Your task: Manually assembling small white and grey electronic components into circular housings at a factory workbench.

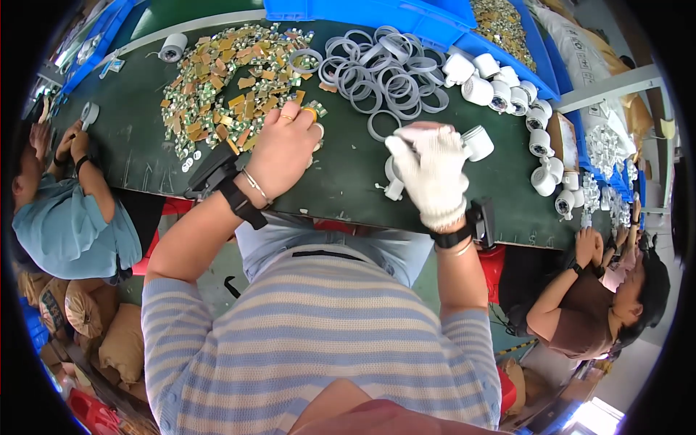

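Observation:
My bare left hand point(284, 151) is at the near right edge of a pile of small circuit boards point(206, 90). Its fingers curl inward, and a small white round edge point(317, 131) shows beside the fingertips; what they grip is mostly hidden. My right hand point(433, 174), in a white knit glove, has bent fingers with blurred tips. Against its left side is a white camera-like housing point(394, 188), partly covered by the glove. Just right of the glove lies a white cylindrical housing point(478, 143). A grey ring point(383, 126) lies beyond the glove.
A heap of grey rings point(395, 69) lies at the far middle of the green table point(341, 185). White housings point(500, 94) line the right, beside blue bins point(377, 16). One housing point(173, 47) stands far left. Co-workers sit left point(72, 232) and right point(580, 312).

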Demonstrator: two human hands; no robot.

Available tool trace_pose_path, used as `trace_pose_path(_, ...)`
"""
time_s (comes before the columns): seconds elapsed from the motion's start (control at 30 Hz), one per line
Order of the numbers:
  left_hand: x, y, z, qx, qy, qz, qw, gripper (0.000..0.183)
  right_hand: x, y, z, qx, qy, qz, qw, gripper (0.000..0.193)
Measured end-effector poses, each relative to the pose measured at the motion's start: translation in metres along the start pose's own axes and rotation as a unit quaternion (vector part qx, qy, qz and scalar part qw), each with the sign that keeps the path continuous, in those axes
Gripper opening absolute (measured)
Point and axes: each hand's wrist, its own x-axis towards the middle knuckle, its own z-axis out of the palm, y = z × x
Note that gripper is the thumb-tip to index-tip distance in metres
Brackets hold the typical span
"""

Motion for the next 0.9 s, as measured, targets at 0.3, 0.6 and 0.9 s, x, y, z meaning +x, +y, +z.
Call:
trace_pose_path(0.3,-0.01,0.036,-0.027,-0.592,-0.101,-0.293,0.744,0.03,-0.058,-0.035,-0.007,-0.058,-0.065,0.033,0.996,0.026)
trace_pose_path(0.6,-0.024,0.058,-0.026,-0.849,-0.035,-0.295,0.436,0.033,-0.038,-0.039,-0.024,0.34,-0.108,0.136,0.924,0.009)
trace_pose_path(0.9,-0.041,0.067,-0.035,-0.814,-0.072,-0.257,0.515,0.029,-0.023,-0.048,-0.029,0.307,-0.18,0.082,0.931,0.01)
